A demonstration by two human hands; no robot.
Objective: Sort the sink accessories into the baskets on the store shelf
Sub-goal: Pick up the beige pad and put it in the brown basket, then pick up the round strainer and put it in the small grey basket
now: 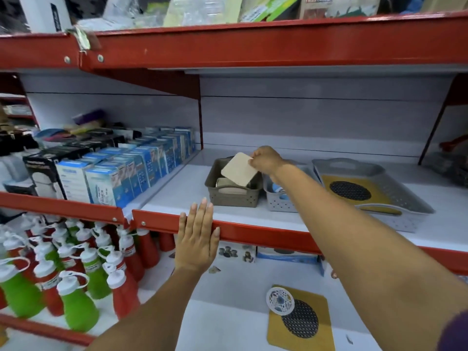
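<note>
While the right hand [266, 159] reaches far over the middle shelf [177, 196], it pinches a flat cream card [239, 169] by its upper right corner, thumb and fingertips closed on the edge. The card hangs tilted over the brown basket [234, 191], its face turned up and towards the near left, its long axis running from the held far-right corner down to the near left. Its lower edge sits over the basket's opening; whether it touches anything inside I cannot tell. More cream pieces already lie in that basket.

Just right of the brown basket, touching or nearly so, stands a small grey basket [278, 202] with something blue in it, partly hidden by the forearm. Further right is a wide grey tray [395, 198] holding a yellow card with a round black mesh strainer [350, 190] on it, lying flat.

The left hand [197, 239] lies open and flat, fingers straight and together, palm pressed on the red front rail [253, 233] of the shelf, fingertips pointing away over the edge. It holds nothing.

On the lower shelf, near and right of centre, lies another yellow card with a black strainer [301, 321], and a white patterned round strainer [280, 300] overlaps its far-left corner. To the left stand blue boxes [121, 178] above, and red and green bottles [76, 274] below.
</note>
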